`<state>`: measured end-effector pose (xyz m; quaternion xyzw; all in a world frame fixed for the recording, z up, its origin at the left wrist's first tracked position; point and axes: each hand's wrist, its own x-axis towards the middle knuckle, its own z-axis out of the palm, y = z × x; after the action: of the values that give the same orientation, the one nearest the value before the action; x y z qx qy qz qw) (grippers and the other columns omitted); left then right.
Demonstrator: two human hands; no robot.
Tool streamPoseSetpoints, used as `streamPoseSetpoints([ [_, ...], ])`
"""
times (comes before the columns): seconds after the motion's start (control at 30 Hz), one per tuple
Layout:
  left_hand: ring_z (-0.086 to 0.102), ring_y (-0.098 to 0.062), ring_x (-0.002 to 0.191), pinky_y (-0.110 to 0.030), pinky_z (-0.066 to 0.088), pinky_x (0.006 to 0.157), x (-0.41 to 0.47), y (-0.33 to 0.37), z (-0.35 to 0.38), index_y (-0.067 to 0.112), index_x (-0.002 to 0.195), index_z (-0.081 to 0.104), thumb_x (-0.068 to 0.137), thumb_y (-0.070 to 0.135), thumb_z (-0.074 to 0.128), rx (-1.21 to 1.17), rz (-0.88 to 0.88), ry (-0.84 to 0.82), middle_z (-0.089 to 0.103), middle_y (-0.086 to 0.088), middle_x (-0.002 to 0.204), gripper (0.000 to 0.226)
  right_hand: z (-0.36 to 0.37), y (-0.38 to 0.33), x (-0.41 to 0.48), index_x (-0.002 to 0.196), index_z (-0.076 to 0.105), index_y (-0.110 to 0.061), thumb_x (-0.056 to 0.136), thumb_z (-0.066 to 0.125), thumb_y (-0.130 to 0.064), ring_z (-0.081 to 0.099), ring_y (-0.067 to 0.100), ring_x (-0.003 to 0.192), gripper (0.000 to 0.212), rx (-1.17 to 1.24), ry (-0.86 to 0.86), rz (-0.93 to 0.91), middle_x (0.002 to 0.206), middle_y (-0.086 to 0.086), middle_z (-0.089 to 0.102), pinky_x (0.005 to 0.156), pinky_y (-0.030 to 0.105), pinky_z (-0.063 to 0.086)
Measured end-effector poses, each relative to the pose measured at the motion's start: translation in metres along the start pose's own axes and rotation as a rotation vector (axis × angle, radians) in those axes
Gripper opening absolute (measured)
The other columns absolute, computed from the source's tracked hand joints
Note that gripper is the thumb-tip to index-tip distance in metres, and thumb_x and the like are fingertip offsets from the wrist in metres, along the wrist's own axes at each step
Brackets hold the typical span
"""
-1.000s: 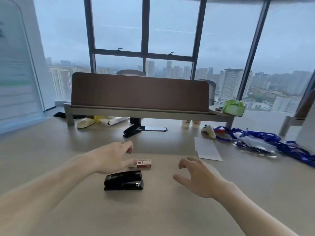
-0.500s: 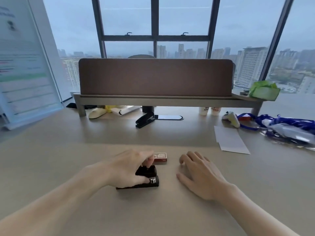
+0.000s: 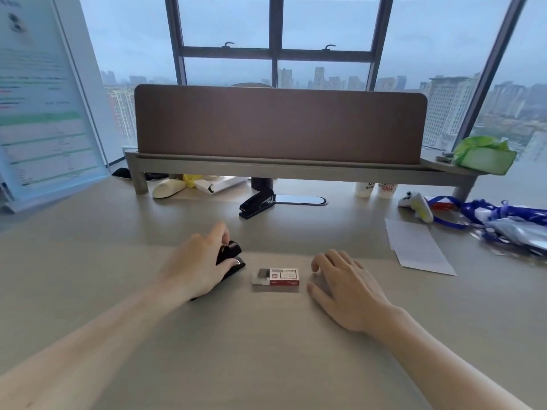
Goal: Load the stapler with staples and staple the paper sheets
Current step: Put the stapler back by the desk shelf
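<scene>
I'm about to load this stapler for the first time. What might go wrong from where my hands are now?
1. Your left hand covers most of the stapler, so fingers near its front end might get pinched as the top opens.
2. The staple box lies half open between your hands; a nudge from the right hand may spill staples on the desk.
3. The paper sheets lie off to the right, a reach across.

Black stapler [image 3: 230,255], red-and-white staple box [image 3: 276,276], white paper sheets [image 3: 417,247], beige desk [image 3: 266,335].
</scene>
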<state>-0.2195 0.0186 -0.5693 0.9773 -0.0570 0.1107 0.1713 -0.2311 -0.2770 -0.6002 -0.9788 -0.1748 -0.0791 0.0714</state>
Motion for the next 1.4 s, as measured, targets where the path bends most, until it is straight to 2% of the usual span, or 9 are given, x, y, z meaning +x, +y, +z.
streamPoseSetpoints([
  [0.27,0.071,-0.020,0.092,-0.037,0.057,0.075,-0.020,-0.015,0.000,0.040,0.110,0.041,0.089,0.040,0.072,0.062,0.031,0.068,0.071,0.019,0.111,0.038,0.016,0.017,0.029,0.134,0.050,-0.032,0.098,0.047,-0.056,0.049,0.017,0.130,0.043,0.088,0.067,0.080,0.133,-0.010,0.055,0.109,0.035,0.039],
  [0.53,0.068,-0.027,0.096,-0.043,0.058,0.079,0.089,0.018,0.043,0.038,0.110,0.040,0.090,0.041,0.072,-0.001,0.048,0.067,0.072,0.006,0.105,0.038,0.024,0.026,0.050,0.141,0.048,-0.037,0.094,0.035,-0.065,0.047,0.009,0.133,0.056,0.090,0.093,0.072,0.137,-0.019,0.053,0.112,0.029,0.038],
  [0.83,0.063,-0.028,0.113,-0.036,0.046,0.082,0.174,0.051,0.078,0.025,0.121,0.045,0.095,0.040,0.068,0.114,0.074,0.112,0.068,0.000,0.124,0.038,0.027,0.034,0.064,0.140,0.051,-0.038,0.091,0.028,-0.067,0.050,0.008,0.128,0.061,0.078,0.111,0.080,0.131,-0.022,0.055,0.107,0.028,0.041],
  [0.97,0.038,-0.022,0.142,-0.037,0.033,0.115,0.173,0.023,0.083,0.030,0.137,0.045,0.080,0.059,0.074,0.142,0.167,0.294,0.044,0.006,0.152,0.070,0.026,0.032,0.062,0.139,0.051,-0.038,0.092,0.029,-0.067,0.051,0.009,0.127,0.059,0.088,0.113,0.086,0.131,-0.021,0.055,0.107,0.029,0.041],
  [1.03,0.024,-0.021,0.153,-0.040,0.025,0.124,0.179,0.013,0.080,0.032,0.152,0.033,0.068,0.073,0.075,0.042,0.046,0.220,0.028,0.006,0.164,0.103,0.025,0.031,0.063,0.138,0.052,-0.038,0.091,0.027,-0.067,0.050,0.009,0.127,0.061,0.091,0.111,0.084,0.132,-0.021,0.055,0.108,0.029,0.040],
  [1.1,0.028,-0.022,0.153,-0.040,0.031,0.123,0.187,0.012,0.080,0.031,0.160,0.022,0.060,0.078,0.077,-0.094,-0.076,0.065,0.030,0.003,0.165,0.122,0.025,0.030,0.063,0.134,0.055,-0.038,0.090,0.027,-0.067,0.052,0.009,0.125,0.060,0.087,0.110,0.091,0.129,-0.021,0.057,0.106,0.029,0.042],
  [1.17,0.042,-0.023,0.146,-0.038,0.040,0.116,0.194,0.019,0.087,0.028,0.157,0.027,0.065,0.071,0.081,-0.161,-0.108,-0.009,0.043,0.000,0.158,0.115,0.025,0.030,0.063,0.129,0.059,-0.037,0.090,0.031,-0.066,0.056,0.010,0.119,0.056,0.089,0.123,0.104,0.123,-0.021,0.060,0.102,0.030,0.046],
  [1.27,0.057,-0.023,0.129,-0.039,0.048,0.105,0.204,0.026,0.098,0.025,0.138,0.046,0.066,0.070,0.078,-0.136,-0.133,0.074,0.061,0.002,0.138,0.091,0.027,0.030,0.064,0.120,0.064,-0.037,0.088,0.039,-0.064,0.061,0.011,0.110,0.049,0.091,0.159,0.119,0.114,-0.020,0.064,0.095,0.031,0.051],
  [1.4,0.062,-0.027,0.121,-0.041,0.049,0.099,0.211,0.035,0.108,0.020,0.126,0.053,0.071,0.067,0.075,-0.074,-0.186,0.141,0.066,0.000,0.127,0.076,0.028,0.030,0.065,0.114,0.066,-0.038,0.086,0.045,-0.064,0.064,0.010,0.104,0.043,0.086,0.177,0.131,0.107,-0.021,0.064,0.089,0.029,0.053],
])
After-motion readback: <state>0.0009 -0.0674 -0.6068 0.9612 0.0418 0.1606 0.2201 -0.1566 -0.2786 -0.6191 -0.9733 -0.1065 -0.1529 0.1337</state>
